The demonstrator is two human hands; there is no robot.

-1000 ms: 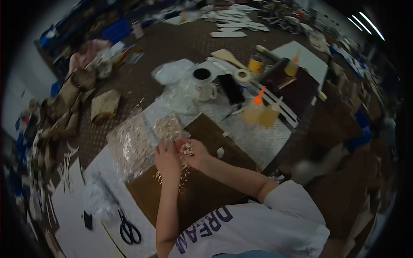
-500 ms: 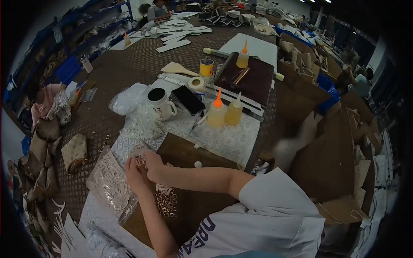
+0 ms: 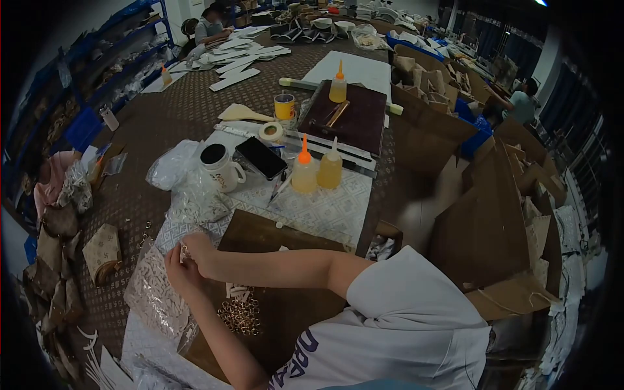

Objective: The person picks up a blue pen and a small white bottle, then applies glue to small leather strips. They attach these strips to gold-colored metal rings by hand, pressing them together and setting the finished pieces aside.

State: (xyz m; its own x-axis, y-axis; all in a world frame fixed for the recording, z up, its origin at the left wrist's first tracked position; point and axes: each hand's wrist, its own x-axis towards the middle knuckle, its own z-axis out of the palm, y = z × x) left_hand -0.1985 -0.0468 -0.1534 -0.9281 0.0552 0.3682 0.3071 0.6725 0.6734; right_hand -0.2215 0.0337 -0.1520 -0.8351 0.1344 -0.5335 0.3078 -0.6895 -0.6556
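Pinching a small metal ring [image 3: 185, 252], both left hand [image 3: 175, 268] and right hand [image 3: 200, 250] grip it above the brown board [image 3: 286, 312], near a ring pile [image 3: 239, 316]

The brown board [image 3: 286, 240] lies mostly bare between the two forearms and its far edge, so a hand can cross it there. Near its front edge a heap of gold rings [image 3: 239, 316] takes up room, and small white pieces lie just beyond it. To the left, the clear bag of metal parts [image 3: 153, 292] covers the table edge. Beyond the board, the patterned mat [image 3: 331, 211] is open in the middle, but its far side is fenced by the white mug [image 3: 221, 168], the phone [image 3: 261, 158], and two glue bottles [image 3: 317, 170] standing close together.
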